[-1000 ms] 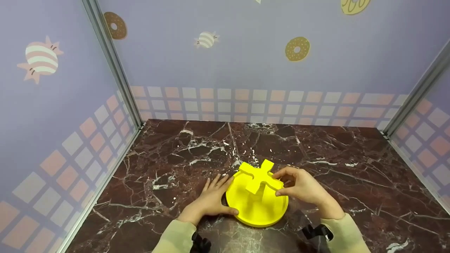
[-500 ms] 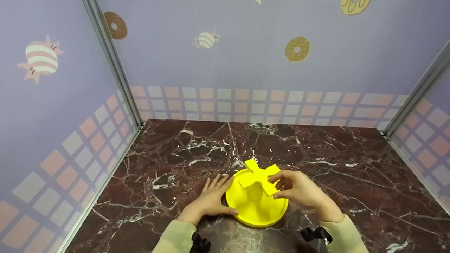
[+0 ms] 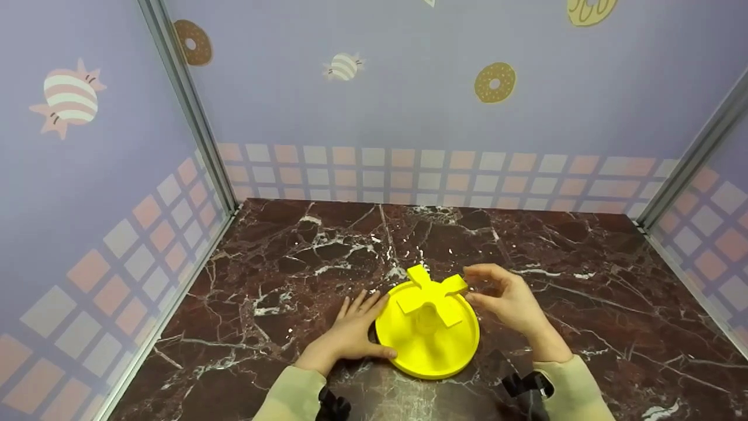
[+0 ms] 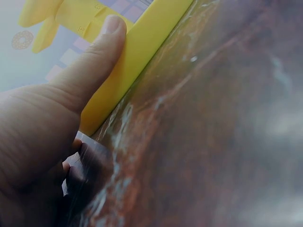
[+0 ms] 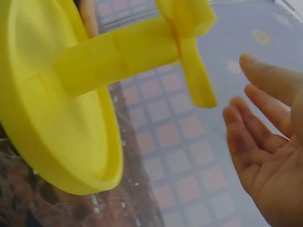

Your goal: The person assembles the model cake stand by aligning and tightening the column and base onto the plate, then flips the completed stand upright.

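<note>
A yellow round tray [image 3: 435, 359] with a raised rim lies on the table, and a thick post [image 5: 118, 56] rises from its middle. On top of the post sits a yellow cross-shaped piece [image 3: 431, 294] with flared arms. My left hand [image 3: 349, 334] rests against the tray's left side, fingers straight and spread; its thumb [image 4: 97, 59] lies over the rim in the left wrist view. To the right of the cross, my right hand [image 3: 509, 301] is apart from it, with thumb and fingers parted and nothing between them, as the right wrist view also shows.
The dark red marbled table [image 3: 280, 263] has small pale crumbs scattered behind the tray. Patterned purple walls [image 3: 409, 105] stand at the back and both sides, with metal posts [image 3: 190, 105] at the corners.
The cross-shaped piece has turned clockwise under my right hand, then stayed put. My right hand has let go of its arm and drawn back to the right. My left hand has not moved.
</note>
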